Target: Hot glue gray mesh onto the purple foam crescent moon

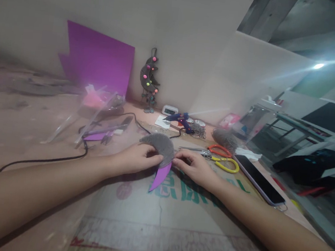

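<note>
A purple crescent moon cut-out, most of it covered in grey yarn, is held just above the cardboard. Its lower tip is bare purple. My left hand grips the crescent from the left, thumb on top and the other fingers partly behind it. At the right edge, where grey meets purple, the fingertips of my right hand are pinched together against the crescent. Whether a strand of yarn runs between those fingers is too small to tell.
Behind my hands lie a blue glue gun, yellow-handled scissors, an orange-handled tool and a grey yarn ball. A phone lies right. A decorated grey moon and purple sheet stand against the wall. A black cable crosses left.
</note>
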Action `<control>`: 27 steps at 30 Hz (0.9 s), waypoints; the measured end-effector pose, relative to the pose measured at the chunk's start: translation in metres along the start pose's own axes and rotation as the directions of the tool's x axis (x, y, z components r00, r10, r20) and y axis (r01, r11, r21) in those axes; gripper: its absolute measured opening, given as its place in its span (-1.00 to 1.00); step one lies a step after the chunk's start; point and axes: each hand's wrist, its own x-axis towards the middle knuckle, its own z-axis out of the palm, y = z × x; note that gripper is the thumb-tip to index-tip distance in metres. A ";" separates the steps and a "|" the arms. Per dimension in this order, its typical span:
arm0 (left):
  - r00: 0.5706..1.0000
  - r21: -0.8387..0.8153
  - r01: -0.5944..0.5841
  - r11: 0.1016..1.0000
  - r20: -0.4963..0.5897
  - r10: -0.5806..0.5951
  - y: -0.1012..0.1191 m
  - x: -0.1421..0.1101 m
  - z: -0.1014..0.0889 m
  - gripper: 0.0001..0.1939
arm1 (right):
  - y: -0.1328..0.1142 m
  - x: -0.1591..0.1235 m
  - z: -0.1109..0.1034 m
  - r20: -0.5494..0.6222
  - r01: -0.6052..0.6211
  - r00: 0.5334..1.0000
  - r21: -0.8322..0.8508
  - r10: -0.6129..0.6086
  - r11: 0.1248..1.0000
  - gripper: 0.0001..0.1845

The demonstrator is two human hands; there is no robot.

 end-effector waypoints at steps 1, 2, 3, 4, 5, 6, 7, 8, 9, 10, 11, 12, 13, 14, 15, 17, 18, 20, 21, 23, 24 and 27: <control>1.000 0.000 0.006 1.000 0.002 -0.006 0.000 0.000 0.000 -0.62 | 0.000 0.000 0.000 -0.005 -0.003 1.000 -0.004 0.003 1.000 -0.83; 1.000 0.001 0.009 1.000 0.005 -0.009 0.000 -0.001 0.000 -0.61 | 0.000 0.000 0.000 -0.011 -0.006 1.000 -0.008 0.006 1.000 -0.83; 1.000 0.003 0.010 1.000 0.007 -0.010 0.000 -0.001 0.000 -0.61 | 0.000 0.000 0.000 -0.017 -0.008 1.000 -0.010 0.007 1.000 -0.83; 1.000 0.003 0.010 1.000 0.011 -0.010 0.000 -0.001 0.000 -0.62 | 0.000 0.000 0.000 -0.021 -0.008 1.000 -0.012 0.008 1.000 -0.83; 1.000 0.001 0.010 1.000 0.017 -0.010 0.000 -0.002 -0.001 -0.61 | 0.000 0.000 0.000 -0.023 -0.007 1.000 -0.012 0.006 1.000 -0.84; 1.000 -0.003 0.009 1.000 0.024 -0.009 0.000 -0.002 -0.001 -0.61 | 0.000 0.000 0.000 -0.023 -0.002 1.000 -0.007 0.002 1.000 -0.84; 1.000 -0.008 0.006 1.000 0.029 -0.005 0.001 -0.002 -0.001 -0.61 | 0.000 0.000 0.000 -0.019 0.003 1.000 0.001 -0.003 1.000 -0.84; 1.000 -0.012 0.001 1.000 0.031 -0.001 0.001 -0.003 -0.001 -0.62 | 0.000 0.000 0.000 -0.012 0.008 1.000 0.010 -0.008 1.000 -0.84; 1.000 -0.010 -0.004 1.000 0.030 0.004 0.001 -0.003 -0.001 -0.63 | 0.000 0.000 0.000 -0.004 0.012 1.000 0.018 -0.012 1.000 -0.84; 1.000 -0.006 -0.009 1.000 0.029 0.009 0.002 -0.003 -0.001 -0.63 | 0.000 0.000 0.000 0.005 0.010 1.000 0.025 -0.010 1.000 -0.84; 1.000 -0.002 -0.014 1.000 0.028 0.014 0.002 -0.003 -0.001 -0.64 | 0.000 0.000 -0.001 0.012 0.000 1.000 0.034 -0.001 0.999 -0.84; 0.999 -0.002 -0.019 1.000 0.026 0.019 0.002 -0.003 0.000 -0.63 | 0.000 0.000 -0.001 0.018 -0.016 1.000 0.046 0.015 0.999 -0.84; 0.999 -0.007 -0.028 1.000 0.026 0.028 0.002 -0.002 0.000 -0.63 | 0.000 0.000 -0.001 0.019 -0.038 0.999 0.062 0.037 0.997 -0.83; 0.999 -0.014 -0.042 0.999 0.021 0.042 0.002 -0.002 0.000 -0.61 | 0.000 0.000 -0.002 0.020 -0.063 0.998 0.082 0.061 0.995 -0.82; 0.998 -0.019 -0.061 0.998 0.010 0.061 0.001 -0.001 0.001 -0.59 | 0.000 0.000 -0.002 0.021 -0.089 0.996 0.106 0.087 0.990 -0.81; 0.994 -0.009 -0.103 0.995 -0.033 0.102 0.000 0.002 0.001 -0.55 | -0.001 0.000 -0.003 0.021 -0.134 0.991 0.152 0.133 0.979 -0.78; 0.992 -0.001 -0.115 0.993 -0.054 0.115 -0.001 0.002 0.001 -0.54 | -0.002 -0.001 -0.003 0.022 -0.152 0.988 0.171 0.150 0.974 -0.77; 0.991 0.005 -0.114 0.994 -0.071 0.114 -0.003 0.003 0.001 -0.53 | -0.003 -0.001 -0.003 0.023 -0.173 0.985 0.202 0.173 0.964 -0.76; 0.992 0.004 -0.105 0.994 -0.070 0.105 -0.003 0.004 0.001 -0.53 | -0.003 -0.001 -0.002 0.021 -0.179 0.984 0.216 0.179 0.960 -0.75; 0.994 0.001 -0.090 0.996 -0.065 0.090 -0.002 0.003 0.001 -0.56 | -0.003 -0.001 -0.002 0.015 -0.190 0.981 0.237 0.192 0.953 -0.76; 0.994 0.000 -0.088 0.996 -0.063 0.087 -0.001 0.002 0.002 -0.58 | -0.004 -0.001 -0.002 0.008 -0.193 0.980 0.241 0.197 0.951 -0.76; 0.994 -0.002 -0.092 0.996 -0.059 0.092 0.002 0.000 0.003 -0.66 | -0.005 -0.002 -0.001 -0.010 -0.174 0.983 0.221 0.181 0.960 -0.78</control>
